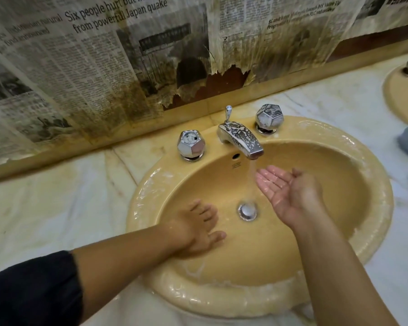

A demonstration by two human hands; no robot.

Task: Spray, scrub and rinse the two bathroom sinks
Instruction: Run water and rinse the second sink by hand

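The oval yellow sink (372, 208) is set in the marble tabletop (57, 203), its long axis running left to right. The chrome spout (242, 140) at the far rim points toward the near right, and water falls from it to the drain (247, 211). The right hand (283, 187) is cupped palm-up just right of the stream, holding nothing. The left hand (198, 229) lies flat, fingers straight, on the basin's near-left wall. A second sink (400, 97) shows at far right.

Left hand (196, 228): palm down, fingers straight and spread (wet).
Right hand (285, 189): palm up, fingers loosely cupped.
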